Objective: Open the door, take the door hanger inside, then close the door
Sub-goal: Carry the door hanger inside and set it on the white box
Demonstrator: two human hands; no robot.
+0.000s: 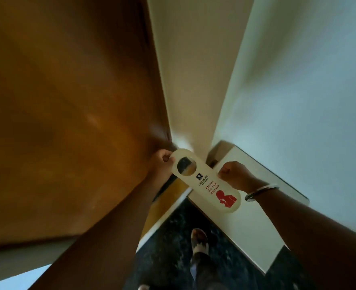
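Holding: you have the door hanger (pixel 206 181) between both hands, in front of the wooden door (pixel 68 101).
Left hand (pixel 162 162): your fingers pinch the hanger's rounded end beside its hole.
Right hand (pixel 234 173): curled closed against the hanger's printed side; grip hidden.
Hanger text: "Please do not disturb", red figure.
Wrist: a bangle (pixel 260 191) on your right.
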